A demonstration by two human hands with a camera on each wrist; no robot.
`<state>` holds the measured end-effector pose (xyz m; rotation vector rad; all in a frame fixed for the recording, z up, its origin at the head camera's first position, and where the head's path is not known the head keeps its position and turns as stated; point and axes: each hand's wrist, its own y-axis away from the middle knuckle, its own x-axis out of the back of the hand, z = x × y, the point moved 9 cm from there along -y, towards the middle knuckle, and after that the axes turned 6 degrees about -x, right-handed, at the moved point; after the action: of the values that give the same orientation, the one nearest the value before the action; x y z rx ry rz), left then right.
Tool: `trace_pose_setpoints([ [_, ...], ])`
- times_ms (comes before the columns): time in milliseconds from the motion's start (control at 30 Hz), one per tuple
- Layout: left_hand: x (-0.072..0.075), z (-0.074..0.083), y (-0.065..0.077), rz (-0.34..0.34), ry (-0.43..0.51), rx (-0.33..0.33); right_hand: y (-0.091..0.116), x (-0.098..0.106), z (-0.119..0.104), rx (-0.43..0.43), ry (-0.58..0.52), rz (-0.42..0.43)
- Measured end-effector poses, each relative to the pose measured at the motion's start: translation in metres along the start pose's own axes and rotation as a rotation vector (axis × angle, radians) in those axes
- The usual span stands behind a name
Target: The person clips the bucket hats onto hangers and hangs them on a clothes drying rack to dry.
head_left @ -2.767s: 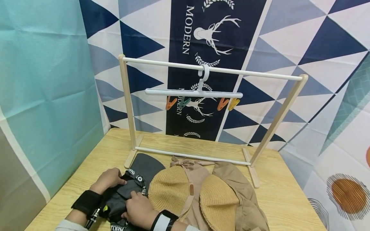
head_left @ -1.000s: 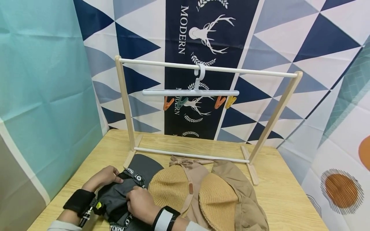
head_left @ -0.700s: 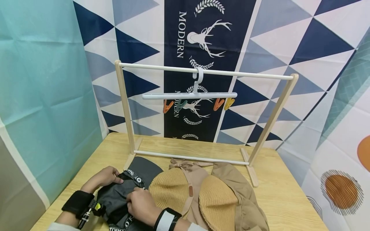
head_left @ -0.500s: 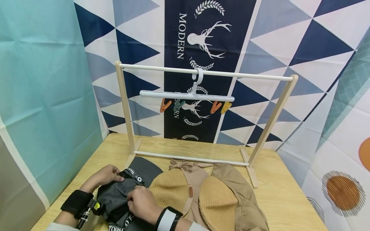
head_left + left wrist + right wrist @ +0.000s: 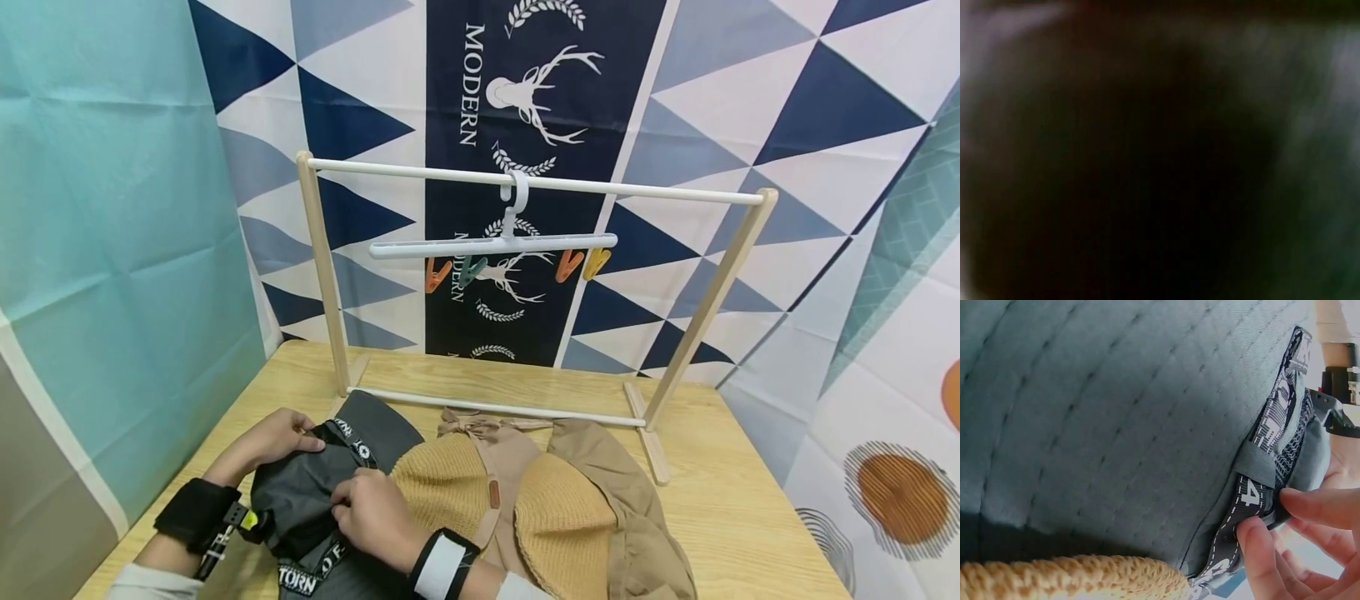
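Observation:
A dark grey fabric hat (image 5: 300, 500) with a white-lettered black band lies at the front left, its crown squashed flat. My left hand (image 5: 279, 437) grips the crown's far left side, thumb on top and the other fingers partly hidden. With thumb and fingertips, my right hand (image 5: 378, 512) pinches the crown's right side. In the right wrist view those fingers (image 5: 1259, 553) hold the hat's edge at the lettered band (image 5: 1250, 494), beside the stitched brim (image 5: 1104, 425). The left wrist view is dark and blurred.
Two straw hats (image 5: 442, 483) (image 5: 566, 521) with beige cloth lie against the grey hat's right side. Behind stands a wooden rack (image 5: 701, 312) with a white hanger (image 5: 495, 246), which carries orange, green and yellow clips (image 5: 596, 264). The wooden table (image 5: 738, 500) extends right.
Both hands have shifted slightly up and away with the grey hat, and more of its lower lettered band shows. The hanger has swung a little on its rod.

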<state>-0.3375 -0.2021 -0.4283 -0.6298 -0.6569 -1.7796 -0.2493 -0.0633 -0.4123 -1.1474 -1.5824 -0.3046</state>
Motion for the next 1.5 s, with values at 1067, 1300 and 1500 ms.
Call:
trace_pose_setpoints([
  [1067,0.033,0.037,0.000,-0.006,0.000,-0.079,-0.011,0.024,0.005,-0.030,-0.162,0.103],
  [1300,0.039,0.045,0.002,-0.016,0.013,-0.102,-0.012,0.031,0.007,-0.039,-0.207,0.097],
  [1500,0.043,0.046,0.002,-0.023,0.046,-0.100,-0.013,0.036,0.006,-0.026,-0.228,0.143],
])
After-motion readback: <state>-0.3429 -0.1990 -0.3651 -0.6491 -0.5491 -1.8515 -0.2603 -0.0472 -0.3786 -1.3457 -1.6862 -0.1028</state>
